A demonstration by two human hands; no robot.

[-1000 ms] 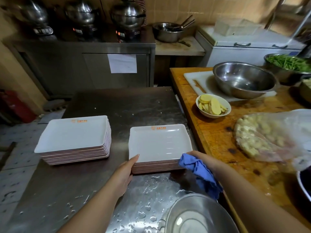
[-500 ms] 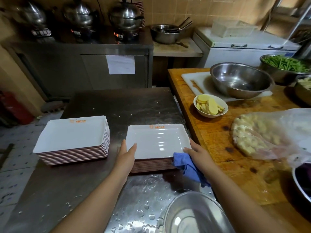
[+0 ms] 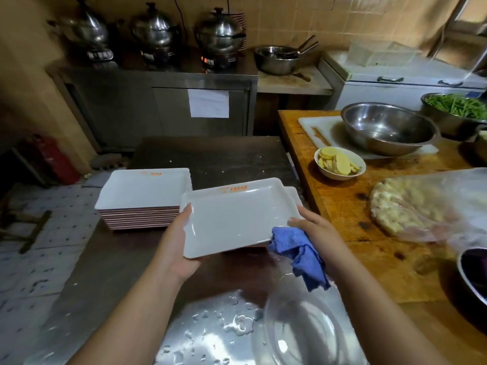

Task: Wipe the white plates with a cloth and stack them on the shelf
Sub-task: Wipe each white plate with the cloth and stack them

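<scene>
The steel counter (image 3: 216, 159) bears 2 stacks of white rectangular plates: the taller stack (image 3: 142, 204) left, the shorter stack (image 3: 293, 193) right. Above the latter, a lifted plate (image 3: 234, 217) tilts, gripped by the left hand (image 3: 181, 246) and right hand (image 3: 313, 230), which also clutches a blue cloth (image 3: 297, 254).

A: Held plate (image 3: 237, 217): white, glossy, smooth, wet sheen. Ceramic or melamine, cannot tell.
B: Cloth (image 3: 300, 252)?
A: Blue fabric, matt, crumpled, nubbly.
B: Surfaces?
A: Steel table (image 3: 216, 159): brushed metal, dull, water beads near edge. Wooden counter (image 3: 347, 206): worn, stained. Mixing bowl (image 3: 387, 127): polished metal, reflective.
</scene>
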